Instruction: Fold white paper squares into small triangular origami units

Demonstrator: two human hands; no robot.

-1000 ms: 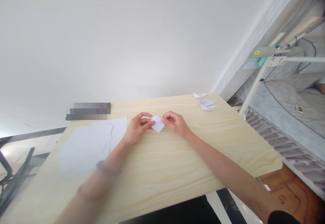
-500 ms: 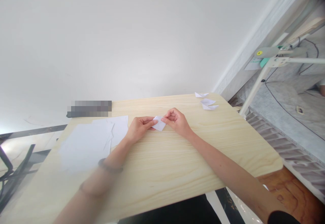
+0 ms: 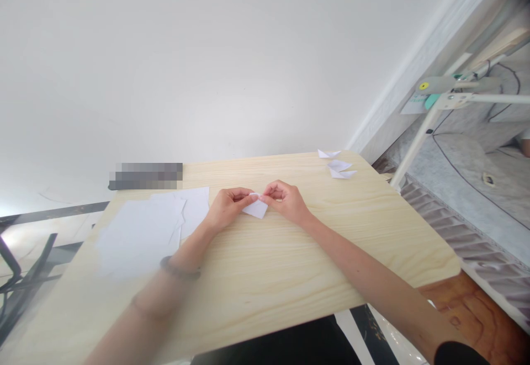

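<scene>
A small folded piece of white paper (image 3: 255, 209) is held over the middle of the table. My left hand (image 3: 227, 206) pinches its upper left edge between thumb and fingers. My right hand (image 3: 285, 199) grips the upper right edge the same way, the two thumbs close together. The paper's lower part hangs out below the thumbs, toward me. Fingers hide its far side. Left of my left hand lie loose white paper sheets (image 3: 141, 232), overlapping one another.
Folded white paper boats (image 3: 343, 174) sit at the table's far right corner. A dark, pixelated object (image 3: 144, 177) lies at the back left edge. The pale wooden table (image 3: 265, 276) meets a white wall (image 3: 232, 67). To the right stands a white metal frame (image 3: 422, 138).
The folded paper has turned and tipped toward me. My right hand has moved slightly left and down, bringing its thumb closer to my left thumb.
</scene>
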